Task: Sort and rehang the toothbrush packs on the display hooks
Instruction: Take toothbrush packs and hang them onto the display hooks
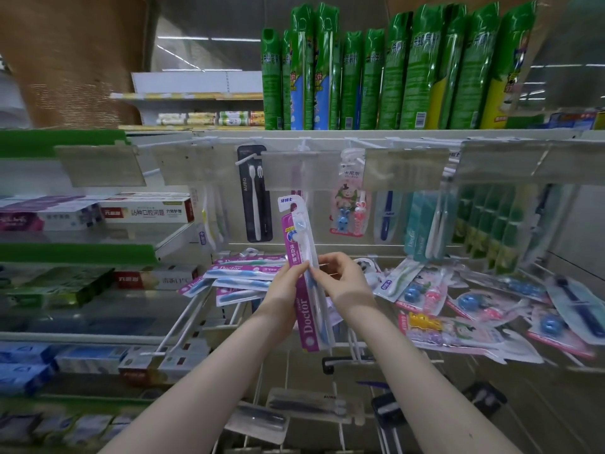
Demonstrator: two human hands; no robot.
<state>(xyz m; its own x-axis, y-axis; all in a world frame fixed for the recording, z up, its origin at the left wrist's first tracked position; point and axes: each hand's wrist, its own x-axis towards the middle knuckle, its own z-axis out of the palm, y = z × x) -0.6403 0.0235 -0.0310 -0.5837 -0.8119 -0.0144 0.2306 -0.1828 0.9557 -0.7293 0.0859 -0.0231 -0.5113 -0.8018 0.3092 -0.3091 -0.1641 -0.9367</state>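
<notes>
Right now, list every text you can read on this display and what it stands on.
"Doctor": purple toothbrush pack, pinched by left hand and right hand.
"牙博士": same pack, at its top.
"AURO": black hanging pack.
"Doctor": teal hanging packs.
"六效护理": white toothpaste box.
Green packs on the top shelf: too blurred to read.

Just the one camera here, worn on the head, wide-angle so straight lines bow toward the edges. It faces the display rack (386, 246) square on and close up, tipped a little downward. The top shelf (393, 134) runs across the upper part of the frame, and the bare hooks (183, 326) sit lower left.
</notes>
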